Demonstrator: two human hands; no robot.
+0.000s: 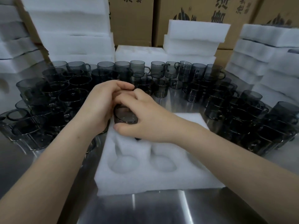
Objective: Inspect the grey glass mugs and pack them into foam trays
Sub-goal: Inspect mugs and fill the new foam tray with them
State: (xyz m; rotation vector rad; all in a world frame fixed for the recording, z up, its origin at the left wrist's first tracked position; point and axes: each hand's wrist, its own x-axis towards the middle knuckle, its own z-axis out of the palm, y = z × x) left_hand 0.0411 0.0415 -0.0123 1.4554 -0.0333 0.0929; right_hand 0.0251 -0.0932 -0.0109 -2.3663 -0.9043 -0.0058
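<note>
Head view. You are holding one mug (125,116) in both hands above the far left part of the tray (161,180). Your left hand (98,104) is wrapping the mug's left side, fingers curled over the top. Your right hand (145,117) is closing on its right side, thumb low near the foam. The mug is lying tilted, one circular end facing you; which end it is cannot be told. Whether it is touching the foam is also not clear.

The tray is lying on the steel table (145,210), and its two near pockets (162,164) are showing empty. The far pockets are hidden behind your hands. Loose mugs (226,101) are standing in a crowded arc around the tray, some stacked. Foam stacks (191,39) and cartons (131,20) are standing behind them.

Risks from here, as a judgement:
- Your elbows and forearms are passing close to the mugs on both sides; a wide swing could topple a stack.
- Glass held by smooth walls could slip if you loosen one hand while turning it.
- Pressing the mug down off-centre could tear the pocket wall or leave the mug proud.
</note>
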